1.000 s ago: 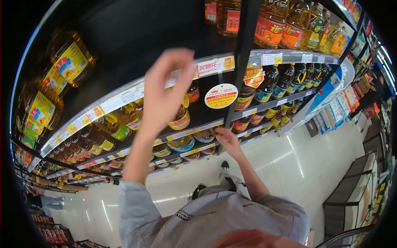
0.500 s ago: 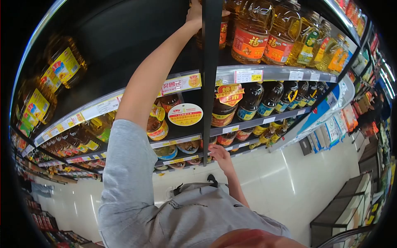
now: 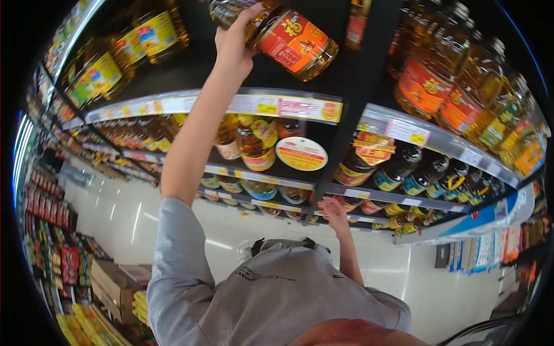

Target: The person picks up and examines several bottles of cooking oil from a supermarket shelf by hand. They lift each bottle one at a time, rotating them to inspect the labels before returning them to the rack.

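Observation:
My left hand is wrapped round the neck end of a large oil bottle with a red and orange label. The bottle is tilted, its base pointing down and to the right, over the dark upper shelf. Low down, my right hand is beside the lower shelves, near the dark upright post. Its fingers are apart and hold nothing. Similar red-labelled bottles stand on the upper shelf right of the post.
Yellow-labelled oil bottles stand at the upper left. Dark sauce bottles and a round white sign are on the shelf below. A cardboard box sits at the lower left, beyond the pale floor.
The view has swung, so the shelves lie differently. My left hand has moved out from behind the post to the left, now with the bottle in plain view. My right hand stays low.

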Demonstrator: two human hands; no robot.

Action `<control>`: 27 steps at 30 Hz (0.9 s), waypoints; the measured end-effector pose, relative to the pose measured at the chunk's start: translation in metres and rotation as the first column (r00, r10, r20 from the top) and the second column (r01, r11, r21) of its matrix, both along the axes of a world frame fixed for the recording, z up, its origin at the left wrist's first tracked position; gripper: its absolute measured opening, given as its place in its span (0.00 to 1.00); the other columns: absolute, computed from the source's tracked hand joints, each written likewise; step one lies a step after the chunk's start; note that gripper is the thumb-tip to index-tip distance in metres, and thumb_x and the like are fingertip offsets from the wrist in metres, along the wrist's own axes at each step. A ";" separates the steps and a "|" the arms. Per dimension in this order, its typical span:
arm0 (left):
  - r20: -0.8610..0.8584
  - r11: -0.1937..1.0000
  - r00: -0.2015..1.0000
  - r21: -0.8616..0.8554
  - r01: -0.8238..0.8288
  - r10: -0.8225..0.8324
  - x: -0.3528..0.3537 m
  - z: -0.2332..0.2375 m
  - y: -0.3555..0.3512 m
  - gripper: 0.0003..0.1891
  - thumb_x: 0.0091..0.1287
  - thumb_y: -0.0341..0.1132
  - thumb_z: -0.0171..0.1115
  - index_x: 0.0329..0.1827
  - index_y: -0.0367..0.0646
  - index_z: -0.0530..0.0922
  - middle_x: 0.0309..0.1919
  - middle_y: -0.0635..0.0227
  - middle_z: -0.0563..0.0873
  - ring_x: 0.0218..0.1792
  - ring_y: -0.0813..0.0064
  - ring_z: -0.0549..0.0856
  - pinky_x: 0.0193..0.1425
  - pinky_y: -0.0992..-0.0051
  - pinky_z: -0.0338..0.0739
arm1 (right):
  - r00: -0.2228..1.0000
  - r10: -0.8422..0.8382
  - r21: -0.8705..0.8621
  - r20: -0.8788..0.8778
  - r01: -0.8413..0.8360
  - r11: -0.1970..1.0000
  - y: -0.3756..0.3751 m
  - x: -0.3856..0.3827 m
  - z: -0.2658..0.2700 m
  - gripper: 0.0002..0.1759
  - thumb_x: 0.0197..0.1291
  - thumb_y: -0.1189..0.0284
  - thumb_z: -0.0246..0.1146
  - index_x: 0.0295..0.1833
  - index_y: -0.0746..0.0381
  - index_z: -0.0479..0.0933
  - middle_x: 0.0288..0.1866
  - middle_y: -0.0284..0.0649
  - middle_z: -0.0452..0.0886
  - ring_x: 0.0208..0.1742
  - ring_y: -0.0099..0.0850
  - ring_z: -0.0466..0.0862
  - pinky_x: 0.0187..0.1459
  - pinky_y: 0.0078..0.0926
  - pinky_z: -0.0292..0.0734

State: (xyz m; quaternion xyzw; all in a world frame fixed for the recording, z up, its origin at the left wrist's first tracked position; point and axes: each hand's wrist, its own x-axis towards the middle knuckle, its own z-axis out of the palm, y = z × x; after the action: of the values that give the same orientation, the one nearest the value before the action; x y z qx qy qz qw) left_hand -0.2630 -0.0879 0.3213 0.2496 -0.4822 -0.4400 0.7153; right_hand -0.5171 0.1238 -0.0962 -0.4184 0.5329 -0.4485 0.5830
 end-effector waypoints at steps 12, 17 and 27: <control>-0.441 0.922 0.863 -0.167 -0.349 0.246 0.155 -0.029 0.120 0.25 0.65 0.50 0.63 0.61 0.49 0.75 0.59 0.68 0.80 0.60 0.64 0.79 0.59 0.53 0.77 | 0.979 0.188 -0.102 -0.085 -0.196 0.975 -0.017 0.071 0.036 0.24 0.71 0.58 0.61 0.65 0.59 0.72 0.55 0.36 0.85 0.47 0.23 0.85 0.47 0.22 0.77; -0.351 0.942 0.878 0.040 -0.334 0.326 0.199 -0.103 0.188 0.36 0.58 0.46 0.70 0.69 0.43 0.70 0.61 0.62 0.78 0.64 0.61 0.77 0.68 0.54 0.73 | 0.968 0.250 -0.154 0.000 -0.247 0.957 -0.002 0.118 0.062 0.23 0.72 0.63 0.61 0.67 0.61 0.71 0.58 0.38 0.83 0.53 0.26 0.83 0.51 0.23 0.77; -0.119 0.857 0.949 0.408 0.315 -0.293 0.171 -0.222 0.238 0.39 0.49 0.33 0.76 0.66 0.36 0.67 0.54 0.60 0.82 0.56 0.65 0.82 0.65 0.65 0.75 | 0.813 0.329 -0.283 0.481 -0.211 0.936 0.038 0.193 0.128 0.33 0.72 0.53 0.56 0.73 0.63 0.64 0.66 0.42 0.75 0.65 0.31 0.75 0.68 0.31 0.66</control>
State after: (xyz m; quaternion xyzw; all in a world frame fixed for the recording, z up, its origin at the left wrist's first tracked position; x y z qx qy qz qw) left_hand -0.0917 0.1496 0.0997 0.3074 -0.3897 -0.6476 0.5781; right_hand -0.3245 0.1620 0.0319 -0.4137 0.2377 -0.5124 0.7140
